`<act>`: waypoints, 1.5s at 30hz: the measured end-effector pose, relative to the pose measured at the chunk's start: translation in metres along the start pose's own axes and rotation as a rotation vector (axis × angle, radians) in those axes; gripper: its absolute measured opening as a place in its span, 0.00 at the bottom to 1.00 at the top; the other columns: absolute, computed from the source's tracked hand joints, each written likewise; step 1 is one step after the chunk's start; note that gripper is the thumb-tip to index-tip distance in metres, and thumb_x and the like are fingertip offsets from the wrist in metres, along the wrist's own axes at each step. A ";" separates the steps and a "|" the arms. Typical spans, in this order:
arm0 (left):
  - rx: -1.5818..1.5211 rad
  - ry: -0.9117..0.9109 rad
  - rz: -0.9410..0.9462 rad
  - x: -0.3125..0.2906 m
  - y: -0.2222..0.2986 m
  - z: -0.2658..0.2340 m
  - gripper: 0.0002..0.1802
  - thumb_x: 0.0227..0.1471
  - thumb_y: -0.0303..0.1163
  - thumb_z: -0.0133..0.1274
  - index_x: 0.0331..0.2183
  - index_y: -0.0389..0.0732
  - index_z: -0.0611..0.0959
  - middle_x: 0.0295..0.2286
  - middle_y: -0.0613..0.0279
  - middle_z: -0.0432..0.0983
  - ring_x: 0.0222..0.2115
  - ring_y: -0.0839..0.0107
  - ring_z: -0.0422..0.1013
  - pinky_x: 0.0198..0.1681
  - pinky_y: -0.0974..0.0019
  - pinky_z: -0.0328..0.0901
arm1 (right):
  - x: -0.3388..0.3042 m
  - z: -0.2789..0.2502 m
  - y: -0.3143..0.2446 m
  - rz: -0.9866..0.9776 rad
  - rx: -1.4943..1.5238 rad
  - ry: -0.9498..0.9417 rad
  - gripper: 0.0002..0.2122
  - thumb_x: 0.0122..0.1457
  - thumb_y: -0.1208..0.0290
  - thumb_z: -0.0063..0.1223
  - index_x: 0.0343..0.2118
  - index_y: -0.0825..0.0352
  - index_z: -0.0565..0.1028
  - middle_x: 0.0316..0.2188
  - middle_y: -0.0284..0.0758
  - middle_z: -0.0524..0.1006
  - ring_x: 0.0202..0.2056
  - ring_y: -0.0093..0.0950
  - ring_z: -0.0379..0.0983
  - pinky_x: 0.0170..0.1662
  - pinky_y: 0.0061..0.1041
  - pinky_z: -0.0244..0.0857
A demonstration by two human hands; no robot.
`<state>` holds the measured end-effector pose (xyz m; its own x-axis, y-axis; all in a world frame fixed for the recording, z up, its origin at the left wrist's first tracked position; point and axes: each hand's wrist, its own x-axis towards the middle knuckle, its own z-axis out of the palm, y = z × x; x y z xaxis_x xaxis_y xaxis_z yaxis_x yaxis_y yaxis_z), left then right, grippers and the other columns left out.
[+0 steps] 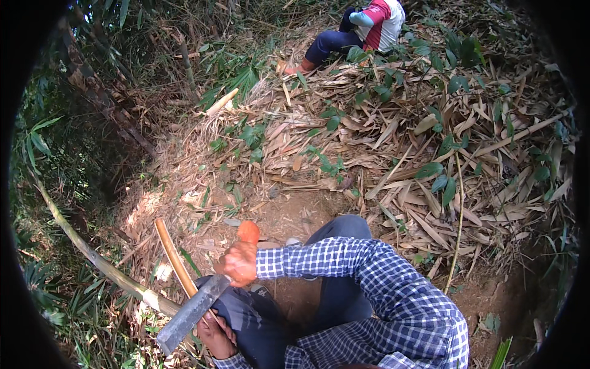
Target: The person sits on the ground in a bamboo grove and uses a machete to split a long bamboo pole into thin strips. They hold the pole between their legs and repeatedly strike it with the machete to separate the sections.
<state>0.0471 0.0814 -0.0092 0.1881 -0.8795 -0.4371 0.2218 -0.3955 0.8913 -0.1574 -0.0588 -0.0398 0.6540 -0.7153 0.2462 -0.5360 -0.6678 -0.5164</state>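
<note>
right fingers (238, 263) wrapped round handle (248, 231) of knife (192, 315); left fingers (214, 335) gripping strip (174, 255), which passes beneath knife.

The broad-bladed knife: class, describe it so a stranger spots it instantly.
Follow the blue-and-white checked right sleeve leftward to the right hand. It grips the knife, slanting toward lower left. Its wide grey blade sets it apart from the slender tan bamboo strip it crosses.

- An outdoor woodland spot, apparently a bamboo grove.
- Dry fallen leaves (424, 212) blanket the ground, far and right.
- Bare brown soil (301, 212) shows nearer, in the middle.
- Dense green foliage (46, 246) crowds the left.
- Low leafy plants (464, 52) sprout at far right, among sunlit patches.
</note>
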 end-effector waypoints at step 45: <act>0.022 -0.070 -0.044 -0.003 0.010 0.002 0.13 0.63 0.39 0.40 0.36 0.37 0.70 0.15 0.68 0.62 0.07 0.83 0.53 0.07 0.78 0.49 | 0.018 0.003 0.019 -0.229 -0.064 0.082 0.10 0.44 0.63 0.58 0.25 0.64 0.75 0.13 0.35 0.73 0.13 0.30 0.69 0.17 0.32 0.65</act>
<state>0.0474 0.0794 0.0016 0.1110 -0.8772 -0.4671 0.2072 -0.4393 0.8741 -0.1541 -0.0836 -0.0472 0.7182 -0.5561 0.4184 -0.4129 -0.8244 -0.3871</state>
